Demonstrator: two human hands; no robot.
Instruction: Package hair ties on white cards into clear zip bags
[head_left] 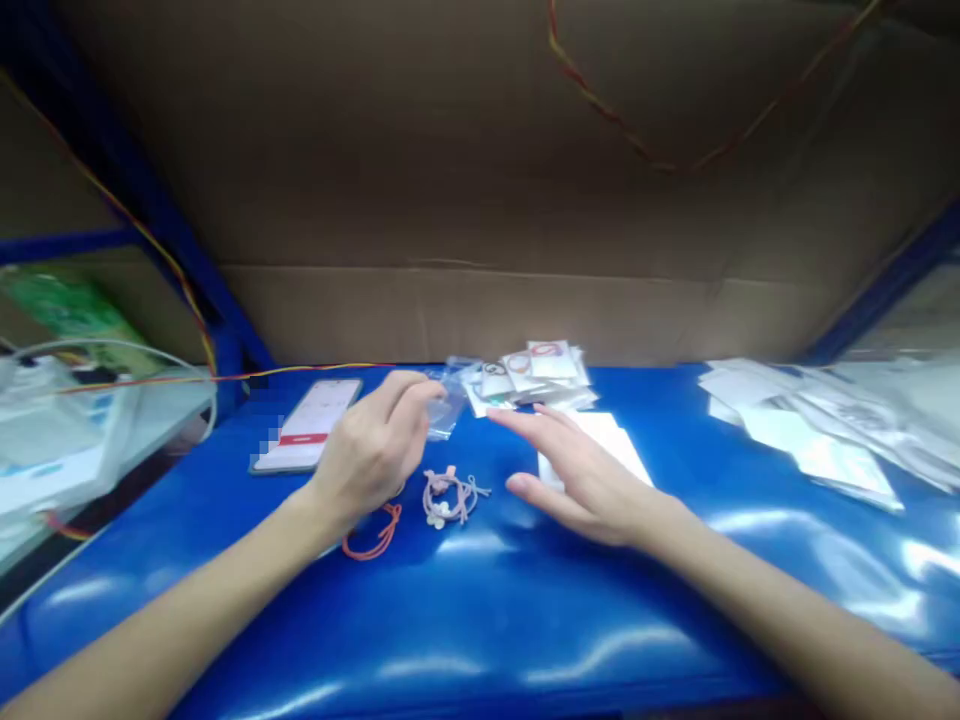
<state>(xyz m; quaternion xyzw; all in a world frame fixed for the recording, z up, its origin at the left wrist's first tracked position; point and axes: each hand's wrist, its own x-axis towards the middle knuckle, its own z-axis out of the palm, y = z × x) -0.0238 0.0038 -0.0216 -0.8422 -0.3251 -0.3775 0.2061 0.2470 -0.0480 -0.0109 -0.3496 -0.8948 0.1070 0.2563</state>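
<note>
My left hand (381, 432) is curled closed above the blue surface, its palm side turned away, so I cannot make out anything inside it. Clear plastic bags (448, 402) lie just behind its fingers. Below it is an orange hair tie (379, 538), partly hidden by the hand. Between my hands rests a pale pink and grey bracelet-like band (448, 497) with small round charms and loose ends. My right hand (581, 470) is open, fingers stretched out and thumb apart, over white cards (626, 450).
A phone (315, 420) lies at the left. Small packets (536, 368) with rings drawn or packed in them are piled at the back. More white packets (817, 420) spread on the right. Cardboard (480, 310) walls the back, and a twisted wire (600, 105) hangs above.
</note>
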